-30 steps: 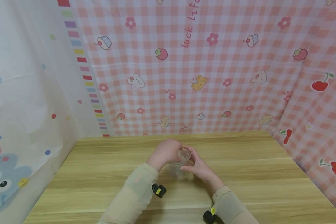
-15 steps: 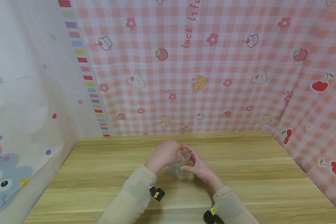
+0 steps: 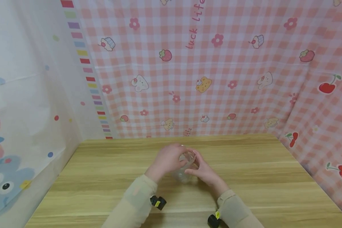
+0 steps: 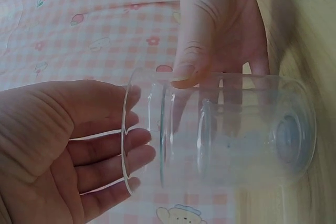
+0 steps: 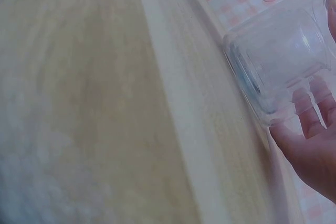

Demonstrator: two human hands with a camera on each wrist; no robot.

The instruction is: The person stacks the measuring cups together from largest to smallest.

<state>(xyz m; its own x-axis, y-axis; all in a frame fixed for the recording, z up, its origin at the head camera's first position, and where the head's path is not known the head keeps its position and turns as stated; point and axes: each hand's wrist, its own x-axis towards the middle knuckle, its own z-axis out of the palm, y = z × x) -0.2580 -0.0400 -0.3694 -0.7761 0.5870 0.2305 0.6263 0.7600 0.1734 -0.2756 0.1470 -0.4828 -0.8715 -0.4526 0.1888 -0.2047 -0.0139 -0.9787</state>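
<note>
Both hands meet at a see-through cup (image 3: 183,176) in the middle of the table. Clear walls, a wide rim and a second ring-like edge inside show on the cup (image 4: 236,129) in the left wrist view. My left hand (image 3: 166,161) curves round its mouth from the left, with several fingertips (image 4: 140,155) seen through the glass just past the rim. From the right, my right hand (image 3: 206,172) grips the side, its thumb (image 4: 186,69) pressed on the wall. The cup's base is close over the wood, tilted in the right wrist view.
A light wood table (image 3: 259,177) stretches around the hands. Behind it hangs a pink checked cloth (image 3: 185,69), with a white printed cloth (image 3: 25,95) on the left. Each sleeve carries a small black camera, one of them the left camera (image 3: 158,202).
My left hand has turned at the cup's mouth and its wrist has moved slightly left and toward me, so its thumb now shows. The right hand keeps its place on the cup.
</note>
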